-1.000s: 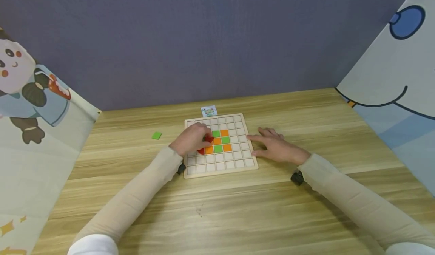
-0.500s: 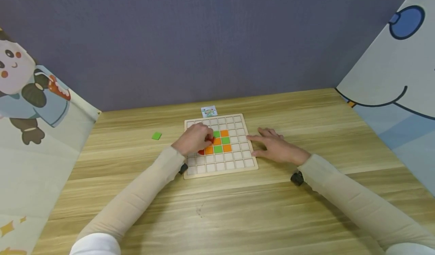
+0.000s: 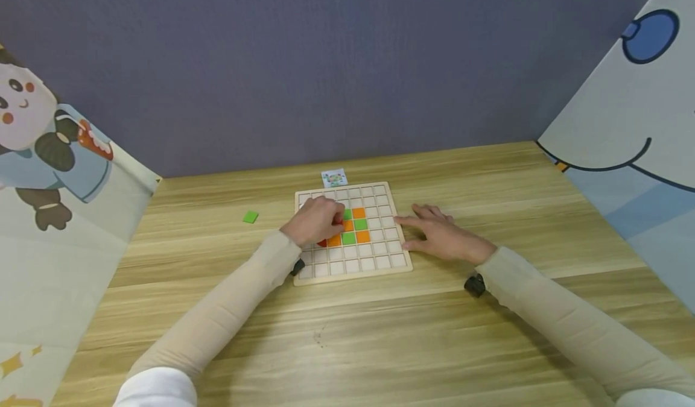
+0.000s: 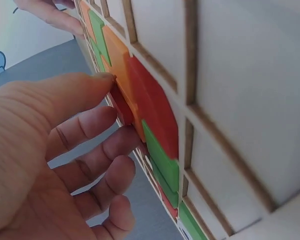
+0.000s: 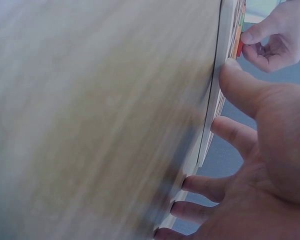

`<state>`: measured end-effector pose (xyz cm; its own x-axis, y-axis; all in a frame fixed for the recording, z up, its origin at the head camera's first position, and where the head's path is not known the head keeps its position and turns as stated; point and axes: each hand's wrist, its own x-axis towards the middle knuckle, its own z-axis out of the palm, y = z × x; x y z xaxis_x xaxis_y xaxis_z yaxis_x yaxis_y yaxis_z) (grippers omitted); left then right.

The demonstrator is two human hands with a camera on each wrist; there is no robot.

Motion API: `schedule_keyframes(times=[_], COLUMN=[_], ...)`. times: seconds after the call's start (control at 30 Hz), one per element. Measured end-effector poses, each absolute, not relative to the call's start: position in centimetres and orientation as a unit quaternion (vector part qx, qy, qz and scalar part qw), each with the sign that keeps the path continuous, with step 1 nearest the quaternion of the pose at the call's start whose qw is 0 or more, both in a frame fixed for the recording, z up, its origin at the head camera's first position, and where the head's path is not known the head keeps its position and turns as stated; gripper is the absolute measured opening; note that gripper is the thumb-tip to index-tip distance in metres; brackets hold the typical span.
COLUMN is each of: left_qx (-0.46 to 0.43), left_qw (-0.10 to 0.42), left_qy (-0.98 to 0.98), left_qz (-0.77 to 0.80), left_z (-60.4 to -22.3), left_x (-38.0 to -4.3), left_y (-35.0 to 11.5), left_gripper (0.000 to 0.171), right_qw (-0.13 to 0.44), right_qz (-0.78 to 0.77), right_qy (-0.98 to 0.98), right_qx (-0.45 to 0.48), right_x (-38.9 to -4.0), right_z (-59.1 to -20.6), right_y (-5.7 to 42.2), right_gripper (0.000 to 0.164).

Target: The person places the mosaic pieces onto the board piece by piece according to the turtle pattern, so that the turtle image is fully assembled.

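Note:
A pale wooden grid board (image 3: 374, 262) lies on the table, with green, orange and red tiles set in its cells. Over its left part, my left hand (image 3: 315, 219) pinches a small red tile (image 4: 121, 106) between thumb and fingers. In the left wrist view that tile is against an orange tile (image 4: 119, 50), beside a larger red piece with a curved edge (image 4: 155, 107) and a green tile (image 4: 162, 156). My right hand (image 3: 438, 233) rests at the board's right edge, thumb and index fingertip on the rim, fingers spread. The left hand hides several cells in the head view.
A loose green tile (image 3: 250, 216) lies on the wood-grain table (image 3: 326, 347) left of the board. Just behind the board is a small printed card (image 3: 333, 178). A dark partition (image 3: 347, 69) stands along the back, with cartoon-printed panels at both sides.
My left hand has shifted slightly to the right over the board, and the red tile it pinches is now mostly hidden in the head view. My right hand stays put.

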<state>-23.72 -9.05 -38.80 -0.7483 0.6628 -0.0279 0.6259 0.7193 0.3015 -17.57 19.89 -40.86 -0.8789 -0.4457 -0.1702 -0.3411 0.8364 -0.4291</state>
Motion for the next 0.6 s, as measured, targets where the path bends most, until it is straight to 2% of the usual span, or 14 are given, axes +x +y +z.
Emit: schedule_keyframes(times=[0.23, 0.4, 0.5, 0.6], left_qx=[0.362, 0.364, 0.364, 0.356], left_qw=[0.036, 0.034, 0.040, 0.044], left_qy=[0.923, 0.923, 0.924, 0.927], left_qz=[0.127, 0.117, 0.111, 0.110], left_z=[-39.0, -39.1, -39.1, -39.0], left_x=[-23.9, -24.0, -24.0, -24.0], left_y=[-8.9, -8.5, -8.2, -7.9], left_gripper=[0.019, 0.007, 0.022, 0.027], right_qw=[0.134, 0.130, 0.129, 0.130], right_qz=[-0.199, -0.197, -0.197, -0.197], right_qy=[0.948, 0.949, 0.949, 0.949], right_qx=[-0.207, -0.207, -0.207, -0.209], right_x=[-17.6, -17.5, -17.6, -17.7], right_z=[-40.7, -40.8, -40.9, -41.0], right_y=[19.9, 19.9, 19.9, 19.9], right_gripper=[0.062, 0.062, 0.062, 0.062])
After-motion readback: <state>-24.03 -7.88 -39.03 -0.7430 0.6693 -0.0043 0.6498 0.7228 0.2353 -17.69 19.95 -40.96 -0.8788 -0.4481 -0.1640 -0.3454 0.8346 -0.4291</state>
